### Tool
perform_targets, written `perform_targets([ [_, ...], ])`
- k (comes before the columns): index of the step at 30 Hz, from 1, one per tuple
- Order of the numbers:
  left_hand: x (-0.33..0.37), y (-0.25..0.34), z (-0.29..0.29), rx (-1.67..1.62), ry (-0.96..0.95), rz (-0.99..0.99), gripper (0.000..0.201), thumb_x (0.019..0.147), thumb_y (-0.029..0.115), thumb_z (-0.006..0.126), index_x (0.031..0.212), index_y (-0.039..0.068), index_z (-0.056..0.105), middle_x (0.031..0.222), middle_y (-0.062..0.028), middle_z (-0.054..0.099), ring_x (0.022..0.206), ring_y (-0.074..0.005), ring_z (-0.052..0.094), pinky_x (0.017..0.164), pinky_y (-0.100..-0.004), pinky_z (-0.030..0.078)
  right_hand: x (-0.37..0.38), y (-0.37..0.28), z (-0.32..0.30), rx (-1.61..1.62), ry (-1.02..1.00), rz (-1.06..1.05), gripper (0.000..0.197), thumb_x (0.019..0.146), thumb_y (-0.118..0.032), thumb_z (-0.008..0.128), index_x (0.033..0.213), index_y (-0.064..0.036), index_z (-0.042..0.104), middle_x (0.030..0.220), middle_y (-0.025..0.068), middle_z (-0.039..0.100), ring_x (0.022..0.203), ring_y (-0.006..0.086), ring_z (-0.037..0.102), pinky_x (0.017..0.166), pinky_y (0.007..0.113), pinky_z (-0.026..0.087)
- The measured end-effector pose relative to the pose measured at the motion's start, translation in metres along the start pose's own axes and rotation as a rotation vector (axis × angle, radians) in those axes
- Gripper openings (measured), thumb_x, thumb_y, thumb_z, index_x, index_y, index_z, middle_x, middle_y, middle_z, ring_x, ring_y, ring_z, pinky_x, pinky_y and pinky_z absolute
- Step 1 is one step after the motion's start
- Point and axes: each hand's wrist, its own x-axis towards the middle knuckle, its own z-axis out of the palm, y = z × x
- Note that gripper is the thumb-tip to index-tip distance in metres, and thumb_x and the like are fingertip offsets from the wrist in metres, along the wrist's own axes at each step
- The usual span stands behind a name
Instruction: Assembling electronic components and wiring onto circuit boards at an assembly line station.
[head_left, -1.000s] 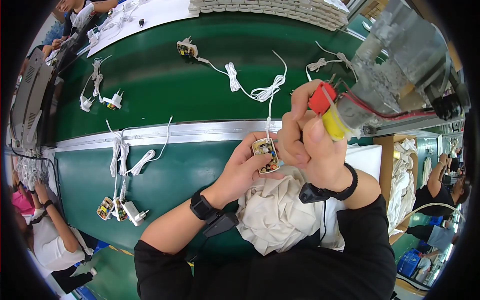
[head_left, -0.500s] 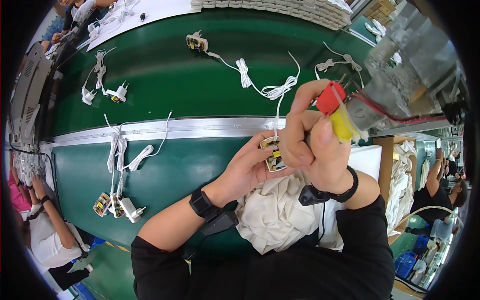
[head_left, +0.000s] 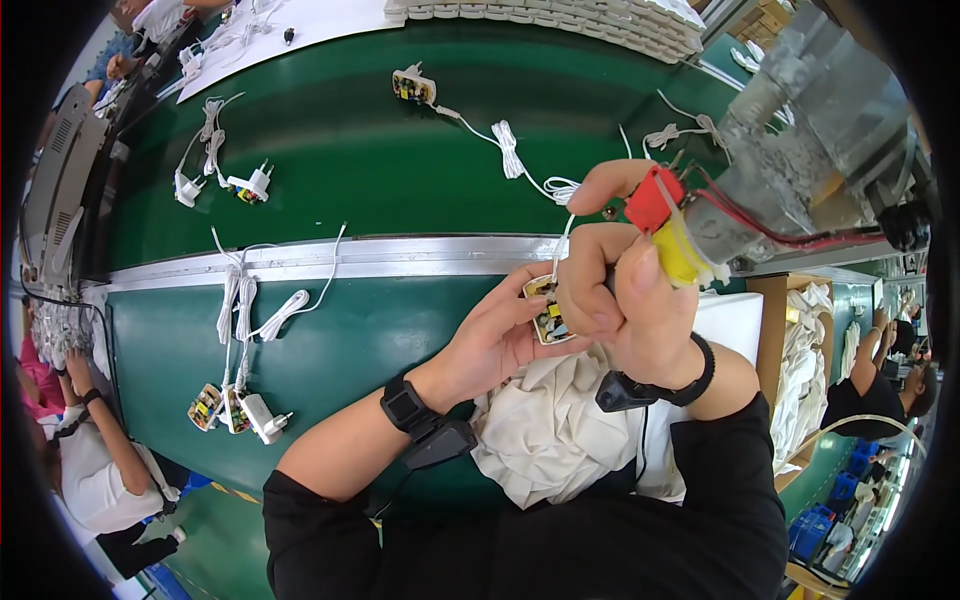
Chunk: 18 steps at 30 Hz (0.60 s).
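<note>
The right hand hides part of the open charger. The pale stack and far-left person are cut off by the far edge.

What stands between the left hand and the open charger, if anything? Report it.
Nothing visible: the left hand holds the open charger. The right hand, on the red-and-yellow tool, hides the charger's right side from view; whether they touch, I can't tell.
</note>
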Motion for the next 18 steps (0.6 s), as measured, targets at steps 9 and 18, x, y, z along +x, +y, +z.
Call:
perform_targets([
  [9,0.098,0.055,0.020,0.908,-0.047,0.555,0.039,0.087,0.010,0.054,0.124,0.009,0.043,0.106,-0.0064,0.050,0.099,-0.0141,0.053,0.078,-0.0318,0.048,-0.005,-0.014,-0.002,0.076,-0.029,0.085,0.052,0.092,-0.047,0.047,0.113,-0.0020,0.032,0.054,-0.0017,0.033,0.041,0.0057,0.029,0.040,0.022,0.025],
  [18,0.105,0.043,0.030,2.201,-0.028,0.607,0.041,0.077,0.025,0.061,0.107,0.000,0.048,0.091,-0.0177,0.051,0.086,-0.0345,0.052,0.070,-0.0431,0.044,-0.010,-0.019,-0.003,0.081,-0.003,0.049,0.047,0.093,-0.042,0.049,0.111,-0.0010,0.034,0.055,-0.0020,0.034,0.043,0.0054,0.029,0.040,0.022,0.025],
])
